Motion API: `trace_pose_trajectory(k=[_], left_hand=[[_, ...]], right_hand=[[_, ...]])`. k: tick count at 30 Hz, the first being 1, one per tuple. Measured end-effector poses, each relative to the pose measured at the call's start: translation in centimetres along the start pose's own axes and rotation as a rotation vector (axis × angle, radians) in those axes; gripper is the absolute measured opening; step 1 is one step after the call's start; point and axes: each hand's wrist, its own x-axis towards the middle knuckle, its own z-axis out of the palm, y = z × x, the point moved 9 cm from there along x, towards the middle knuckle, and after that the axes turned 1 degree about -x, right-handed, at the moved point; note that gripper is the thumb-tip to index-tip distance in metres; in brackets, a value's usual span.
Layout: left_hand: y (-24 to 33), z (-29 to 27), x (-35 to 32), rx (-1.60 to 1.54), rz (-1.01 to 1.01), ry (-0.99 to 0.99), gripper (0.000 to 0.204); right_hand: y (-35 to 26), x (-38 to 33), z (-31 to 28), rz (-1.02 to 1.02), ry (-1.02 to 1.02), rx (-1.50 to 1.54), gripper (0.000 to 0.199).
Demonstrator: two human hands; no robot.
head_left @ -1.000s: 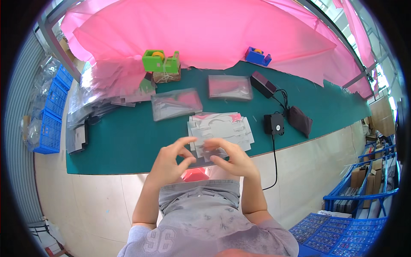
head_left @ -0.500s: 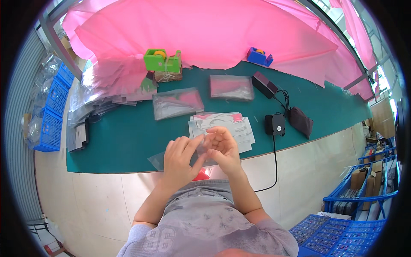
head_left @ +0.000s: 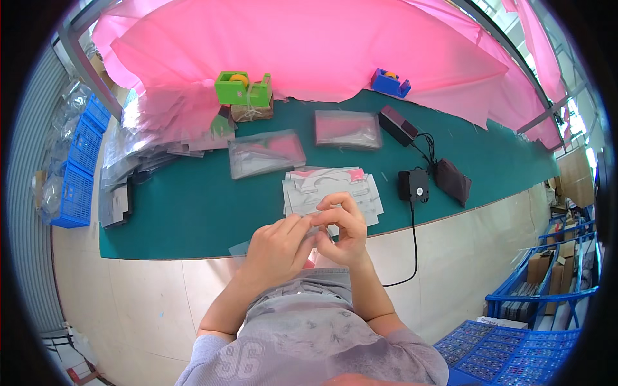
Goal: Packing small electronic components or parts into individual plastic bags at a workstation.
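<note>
Close together over the table's front edge, my two hands work on a clear plastic bag. My left hand [head_left: 275, 249] is closed on the bag [head_left: 239, 249], whose corner sticks out to the left of it. My right hand [head_left: 346, 233] has its fingers curled in a pinch at the bag's other end; the fingertips meet the left hand's. Most of the bag is hidden by the hands. Just beyond them lies a loose pile of white and grey printed sheets [head_left: 331, 186].
Two stacks of clear-bagged sheets, one at left [head_left: 267, 154] and one at right [head_left: 347, 130], lie on the green table [head_left: 187, 212]. Behind are a green tape dispenser [head_left: 243, 90] and a blue one [head_left: 391, 83]. A corded black box [head_left: 413, 186] stands right; heaped plastic packets [head_left: 154, 128] lie left.
My fingers have drawn closer together and curled more. The left hand has shifted slightly right and down, and less of the bag shows between the hands.
</note>
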Motion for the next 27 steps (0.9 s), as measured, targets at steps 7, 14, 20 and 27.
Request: trace_pose_trajectory(k=[7, 14, 20, 27], left_hand=[[-1.0, 1.1, -0.6, -0.131, -0.030, -0.116, 0.011], [-3.1, 0.9, -0.8, -0.172, -0.298, -0.149, 0.018], [-3.2, 2.1, -1.7, -0.195, -0.158, -0.148, 0.023], [-4.9, 3.3, -2.9, -0.290, -0.282, -0.243, 0.025]], right_hand=[[-0.4, 0.2, 0.4, -0.065, -0.047, -0.074, 0.021], [1.2, -0.2, -0.9, 0.073, -0.018, -0.104, 0.017], [1.3, -0.6, -0.6, 0.065, -0.031, -0.108, 0.016], [2.0, -0.6, -1.5, 0.146, 0.006, -0.085, 0.016]])
